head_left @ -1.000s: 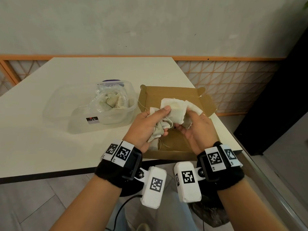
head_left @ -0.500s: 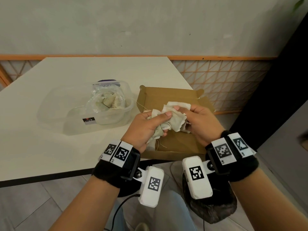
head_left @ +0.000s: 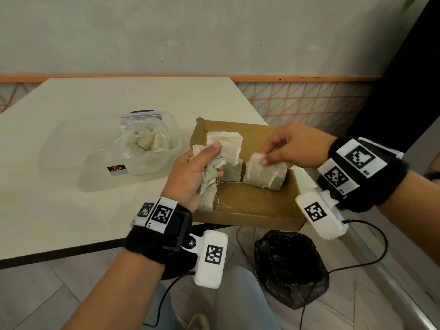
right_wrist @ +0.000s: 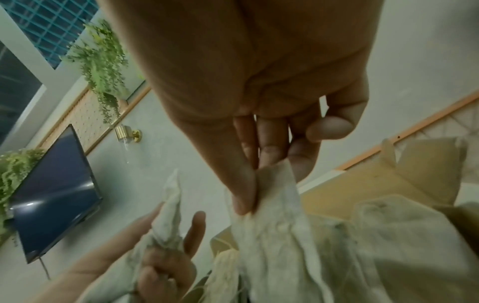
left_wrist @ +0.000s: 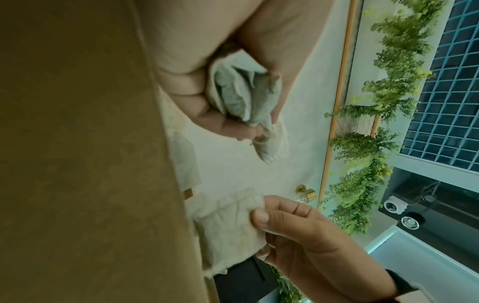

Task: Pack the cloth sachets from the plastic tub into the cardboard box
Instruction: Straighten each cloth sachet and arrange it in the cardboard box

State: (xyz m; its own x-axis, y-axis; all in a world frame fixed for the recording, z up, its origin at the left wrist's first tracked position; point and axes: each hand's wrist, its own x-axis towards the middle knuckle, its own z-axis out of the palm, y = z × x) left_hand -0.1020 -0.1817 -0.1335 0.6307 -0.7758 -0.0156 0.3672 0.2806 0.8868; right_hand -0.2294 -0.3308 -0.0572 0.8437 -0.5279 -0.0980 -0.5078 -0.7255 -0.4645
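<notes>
Sachets of pale cloth, mid-packing, over an open cardboard box (head_left: pixel 252 210) at the near right corner of a white surface (head_left: pixel 71 198). Left hand (head_left: pixel 192 177), fingers and thumb curled tight around a crumpled bunch of sachets (head_left: pixel 221 151), raised over the box's left edge, one flat sachet standing up above the thumb and loose threads trailing below. Right hand (head_left: pixel 292 148), just to the right and apart from the left, pinching the top corner of a single sachet (head_left: pixel 264 175) between thumb and fingertips, the pouch hanging down into the box, its lower end at or close to the box floor. From the right wrist view, the same pinch seen close: thumb (right_wrist: pixel 241 184) pressed against the cloth's upper edge, other fingers bent behind it. From the left wrist view, bunched fabric (left_wrist: pixel 241 96) squeezed in the closed fist, cardboard wall filling the left of the picture. Further left on the surface, well apart from the hands, a clear plastic tub (head_left: pixel 152 163) with more sachets inside a transparent bag (head_left: pixel 142 139). Below the surface edge, a black plastic bag (head_left: pixel 290 267) on the tiled floor, cables beside it.
</notes>
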